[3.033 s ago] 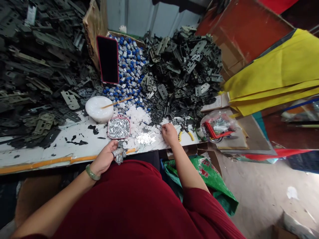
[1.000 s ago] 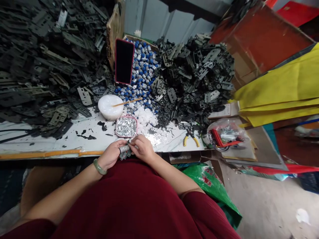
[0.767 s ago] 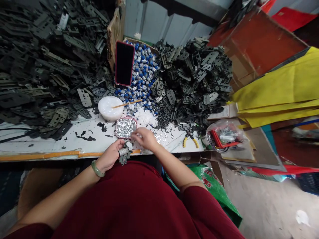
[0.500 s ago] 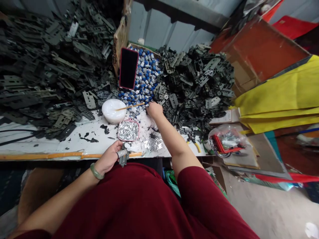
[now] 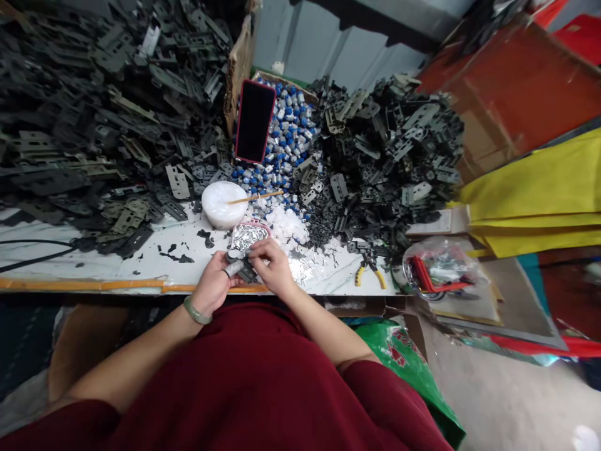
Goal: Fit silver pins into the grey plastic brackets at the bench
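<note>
Near the table's front edge, my left hand is closed around a dark grey metal bracket, with a pale wrapping on one of its fingers. My right hand meets it from the right, thumb and fingers pinched at the bracket's upper end. Whatever lies between those fingertips is too small to make out. Just behind both hands is a pink-rimmed tray of small silver pins, partly covered by them. Loose silver pins are scattered to the right of my right hand.
A white bowl with a wooden stick stands behind the tray. Blue-and-white small parts lie behind a phone. Metal brackets are heaped left and right. Yellow-handled pliers rest at right.
My right hand has come back from the small parts beside the right heap to the bracket in my left hand. My left hand has shifted slightly right, and the view has moved.
</note>
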The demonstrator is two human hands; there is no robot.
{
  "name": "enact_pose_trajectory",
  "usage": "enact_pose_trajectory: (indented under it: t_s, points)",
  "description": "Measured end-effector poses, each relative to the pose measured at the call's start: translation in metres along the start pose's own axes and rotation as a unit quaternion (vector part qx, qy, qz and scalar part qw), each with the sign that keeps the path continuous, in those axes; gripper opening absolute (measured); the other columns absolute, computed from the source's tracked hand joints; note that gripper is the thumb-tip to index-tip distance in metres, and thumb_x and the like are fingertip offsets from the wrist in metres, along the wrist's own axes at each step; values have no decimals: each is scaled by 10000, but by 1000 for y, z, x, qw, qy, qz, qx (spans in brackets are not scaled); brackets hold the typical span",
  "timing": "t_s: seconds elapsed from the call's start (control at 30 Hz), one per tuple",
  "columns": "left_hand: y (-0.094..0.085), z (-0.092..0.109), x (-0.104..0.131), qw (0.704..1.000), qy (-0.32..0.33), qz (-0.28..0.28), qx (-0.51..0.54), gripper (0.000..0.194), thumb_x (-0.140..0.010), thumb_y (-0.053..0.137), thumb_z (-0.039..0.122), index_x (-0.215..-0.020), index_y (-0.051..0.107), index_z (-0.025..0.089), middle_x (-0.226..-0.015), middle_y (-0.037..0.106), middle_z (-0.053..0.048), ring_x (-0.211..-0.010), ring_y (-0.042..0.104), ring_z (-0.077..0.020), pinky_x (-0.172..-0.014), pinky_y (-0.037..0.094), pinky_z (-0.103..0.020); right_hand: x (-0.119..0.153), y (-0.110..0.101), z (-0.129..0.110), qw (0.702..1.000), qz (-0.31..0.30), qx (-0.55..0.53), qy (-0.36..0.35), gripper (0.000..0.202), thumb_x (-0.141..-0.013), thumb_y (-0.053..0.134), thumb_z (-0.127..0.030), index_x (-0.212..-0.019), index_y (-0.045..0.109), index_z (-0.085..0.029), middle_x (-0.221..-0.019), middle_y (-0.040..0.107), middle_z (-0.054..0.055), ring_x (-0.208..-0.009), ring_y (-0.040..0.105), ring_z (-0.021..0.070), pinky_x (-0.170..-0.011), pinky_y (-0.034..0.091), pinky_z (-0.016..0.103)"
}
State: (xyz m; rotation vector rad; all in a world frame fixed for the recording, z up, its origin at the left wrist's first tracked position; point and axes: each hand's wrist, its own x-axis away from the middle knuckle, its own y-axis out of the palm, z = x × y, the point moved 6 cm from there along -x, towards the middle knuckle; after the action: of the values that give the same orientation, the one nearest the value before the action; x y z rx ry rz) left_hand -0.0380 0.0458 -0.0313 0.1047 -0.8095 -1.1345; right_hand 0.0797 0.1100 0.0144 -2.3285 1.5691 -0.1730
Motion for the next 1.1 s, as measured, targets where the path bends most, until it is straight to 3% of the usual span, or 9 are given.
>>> enact_pose_trajectory:
  t_s: [0.23, 0.37, 0.43, 0.53, 0.6, 0.73, 0.87, 0.97, 1.1]
  points:
    - [-7, 6, 4, 998, 45, 38, 17, 402, -547, 745, 175, -824, 455, 196, -715, 601, 55, -686, 640, -150, -598, 523, -281, 17, 17, -12, 996, 23, 58, -59, 120, -778, 524, -216, -733, 622, -268, -822, 638, 14, -814, 624, 205, -768, 521, 375]
    - [-8, 12, 2, 999, 39, 29, 21, 368, -545, 729, 177, -817, 482, 186, -670, 601, 48, -618, 616, -137, -551, 491, -250, 13, 15, -4, 1000, 22, -4, -21, 128, -810, 534, -310, -831, 625, -223, -746, 619, 14, -729, 602, 168, -727, 506, 328]
    - [-7, 15, 1, 1000, 22, 5, 21, 329, -559, 721, 193, -800, 496, 180, -647, 601, 38, -586, 604, -133, -516, 466, -233, -5, 6, 7, 996, 48, -74, 17, 209, -797, 566, -368, -935, 598, -215, -721, 594, -6, -679, 580, 140, -676, 495, 286]
    - [-8, 18, 2, 1000, 4, -28, 14, 286, -577, 708, 198, -782, 509, 179, -617, 593, 39, -522, 564, -110, -465, 426, -211, -48, -19, 22, 976, 150, -142, 63, 365, -800, 553, -450, -1072, 526, -209, -734, 546, -24, -628, 534, 106, -593, 452, 233]
    - [-11, 18, 3, 999, -4, -38, 9, 279, -578, 708, 189, -774, 510, 182, -608, 587, 47, -501, 542, -98, -451, 415, -202, -81, -29, 20, 979, 146, -120, 77, 350, -821, 508, -492, -1017, 539, -204, -734, 535, -24, -618, 519, 101, -576, 428, 225]
    - [-18, 20, 2, 999, 4, -35, 8, 312, -551, 727, 166, -784, 521, 183, -608, 584, 53, -514, 545, -97, -465, 427, -197, -118, -34, -29, 995, 66, 18, -65, 284, -832, 519, -471, -797, 578, -195, -735, 553, -8, -735, 529, 129, -734, 434, 272]
    - [-25, 25, -2, 1000, 15, -24, -3, 321, -561, 734, 173, -787, 506, 186, -580, 571, 62, -463, 518, -90, -436, 405, -194, -116, -34, -68, 981, 77, 70, -164, 261, -863, 495, -448, -815, 586, -208, -840, 581, 17, -858, 534, 156, -841, 417, 310]
    - [-28, 31, -5, 1000, 20, -16, -7, 338, -563, 745, 190, -796, 500, 185, -599, 590, 60, -474, 530, -86, -454, 422, -192, -116, -33, -68, 981, 83, 73, -162, 245, -869, 489, -427, -808, 581, -209, -818, 582, 13, -842, 541, 155, -843, 424, 313]
    - [-30, 39, -8, 999, 25, -4, -27, 377, -544, 767, 215, -798, 490, 186, -601, 604, 60, -464, 528, -86, -464, 448, -204, -113, -51, -55, 977, 152, 32, -144, 229, -879, 476, -411, -835, 576, -210, -804, 585, 4, -804, 560, 142, -801, 451, 293]
